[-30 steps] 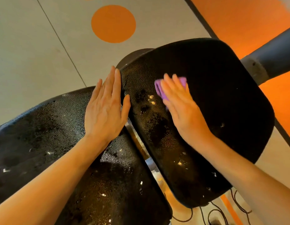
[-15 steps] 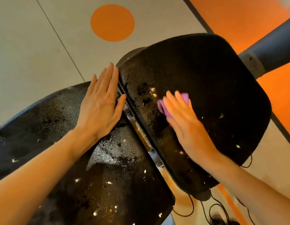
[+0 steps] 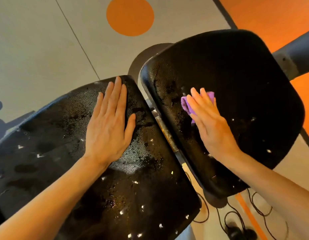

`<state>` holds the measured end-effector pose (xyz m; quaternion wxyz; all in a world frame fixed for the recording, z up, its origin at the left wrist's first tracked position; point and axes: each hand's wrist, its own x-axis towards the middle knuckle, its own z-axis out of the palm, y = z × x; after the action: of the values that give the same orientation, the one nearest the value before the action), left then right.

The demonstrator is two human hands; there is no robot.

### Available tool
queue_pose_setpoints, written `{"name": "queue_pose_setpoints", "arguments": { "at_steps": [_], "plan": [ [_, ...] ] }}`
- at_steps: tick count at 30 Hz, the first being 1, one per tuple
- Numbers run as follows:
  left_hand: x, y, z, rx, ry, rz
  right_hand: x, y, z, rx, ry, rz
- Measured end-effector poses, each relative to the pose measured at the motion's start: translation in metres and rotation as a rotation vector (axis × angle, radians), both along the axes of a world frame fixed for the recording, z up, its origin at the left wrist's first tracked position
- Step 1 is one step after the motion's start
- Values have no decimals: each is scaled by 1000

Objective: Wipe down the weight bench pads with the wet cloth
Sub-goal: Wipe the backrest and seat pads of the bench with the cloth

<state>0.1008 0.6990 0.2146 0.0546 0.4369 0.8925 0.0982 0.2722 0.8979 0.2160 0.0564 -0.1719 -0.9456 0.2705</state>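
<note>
Two flat hands, left hand (image 3: 107, 129) fingers straight on near pad (image 3: 46, 153), right hand (image 3: 210, 125) pressing purple cloth (image 3: 186, 104) onto far pad (image 3: 245, 75)

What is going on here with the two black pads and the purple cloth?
A person is wiping a weight bench. The right hand presses a purple cloth flat against the right pad, fingers straight. The left hand rests flat on the left pad. Both pads show wet patches and droplets.
</note>
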Motion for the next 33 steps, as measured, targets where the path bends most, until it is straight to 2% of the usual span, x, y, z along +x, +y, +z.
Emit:
{"name": "queue_pose_setpoints", "arguments": {
  "at_steps": [2,4,6,11,12,15,17,18,20,22,24,26,30,33],
  "plan": [
    [0,0,0,1,1,-4,-55,8,3,-74,65,-79],
    [0,0,0,-3,7,-5,-122,21,4,-57,62,-196],
    [0,0,-1,-3,11,-10,-145,24,2,-1,89,-199],
    [0,0,-1,21,3,-3,-10,-21,-2,105,-14,56],
    [0,0,-1,24,4,2,-3,-23,0,101,-29,90],
    [0,0,-1,32,8,-2,-78,-11,0,-37,95,-38],
    [0,0,-2,29,17,-6,-137,-7,2,10,87,-155],
    [1,-1,-3,28,21,-8,-147,-6,-2,42,107,-126],
    [0,-1,-4,40,25,-13,-124,-11,-5,124,64,-3],
    [0,0,-4,51,22,-15,-67,-17,-6,161,33,129],
    [0,-1,-4,47,26,-9,-26,-21,-6,125,-8,188],
    [0,-1,-4,45,32,-8,-51,-20,-6,88,1,154],
    [1,-1,-4,49,30,-15,-138,-22,-9,192,44,36],
    [0,-1,-5,54,37,-18,-77,-26,-10,255,-38,121]
  ]
}}
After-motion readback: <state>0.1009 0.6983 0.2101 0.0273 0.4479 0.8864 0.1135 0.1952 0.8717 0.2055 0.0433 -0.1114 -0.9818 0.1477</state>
